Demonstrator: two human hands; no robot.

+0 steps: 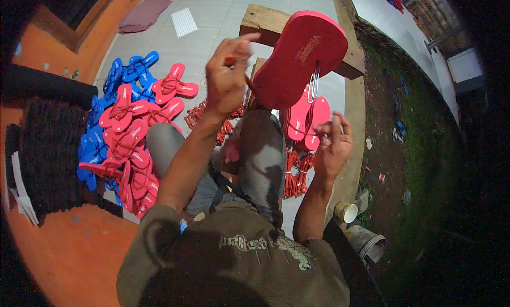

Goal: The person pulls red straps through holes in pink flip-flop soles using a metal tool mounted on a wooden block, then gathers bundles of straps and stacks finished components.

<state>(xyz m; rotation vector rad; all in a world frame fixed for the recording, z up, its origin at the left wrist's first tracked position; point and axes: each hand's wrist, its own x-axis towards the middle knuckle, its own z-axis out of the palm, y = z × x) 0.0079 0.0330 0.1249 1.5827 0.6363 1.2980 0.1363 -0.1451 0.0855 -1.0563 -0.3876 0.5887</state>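
A pink-red sandal sole (297, 57) lies tilted on a wooden block, toe end away from me. A bent metal wire loop (314, 84) sticks out of its surface at the right. My left hand (226, 76) is closed beside the sole's left edge, a small orange-red piece showing between its fingers; what it is I cannot make out. Below and right of the sole, my right hand (334, 142) pinches a thin dark-red strap (305, 130). Just beyond that hand lie more pink-red soles (300, 118).
Finished pink-red sandals (130, 131) and blue sandals (141, 68) are heaped on the tiles at left. Bundles of red straps (298, 174) lie near my knees. The wooden block (260, 23) stands ahead. A bucket (369, 243) and a tin (346, 212) stand at lower right.
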